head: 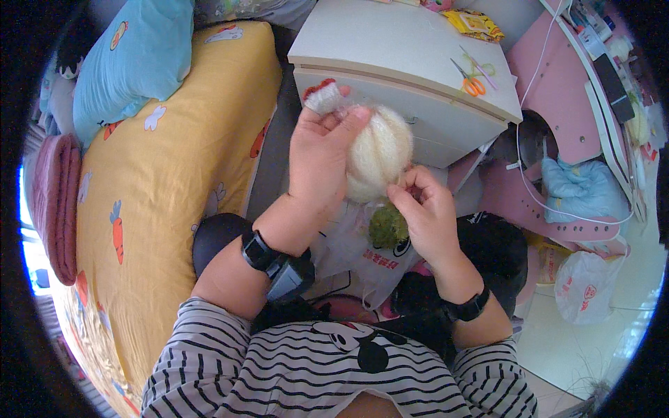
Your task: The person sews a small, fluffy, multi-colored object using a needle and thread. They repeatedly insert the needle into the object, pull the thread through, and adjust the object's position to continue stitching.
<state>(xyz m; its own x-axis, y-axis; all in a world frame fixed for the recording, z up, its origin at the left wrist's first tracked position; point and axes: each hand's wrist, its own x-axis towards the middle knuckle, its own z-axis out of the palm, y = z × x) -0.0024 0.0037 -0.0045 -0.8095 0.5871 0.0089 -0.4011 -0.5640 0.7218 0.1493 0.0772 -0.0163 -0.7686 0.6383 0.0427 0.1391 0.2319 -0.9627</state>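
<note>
My left hand (324, 143) grips a fluffy cream ball of yarn (384, 149) from its left side, thumb on top. A small white fuzzy piece with a red edge (321, 96) covers some of that hand's fingers. At the ball's lower right edge, the thumb and fingers of my right hand (426, 209) are pinched together on the yarn; any single strand there is too fine to make out. Below the ball, a green fuzzy ball of yarn (385, 225) rests at a white plastic bag (339, 251) between my knees, partly hidden by my right hand.
A white drawer cabinet (360, 31) stands ahead, bearing orange-handled scissors (473, 86), a purple crochet hook (485, 74) and a yellow packet (474, 25). To the left is a bed with yellow bedding (172, 130). A pink desk (554, 94) with a hanging white cable (522, 99) is at right.
</note>
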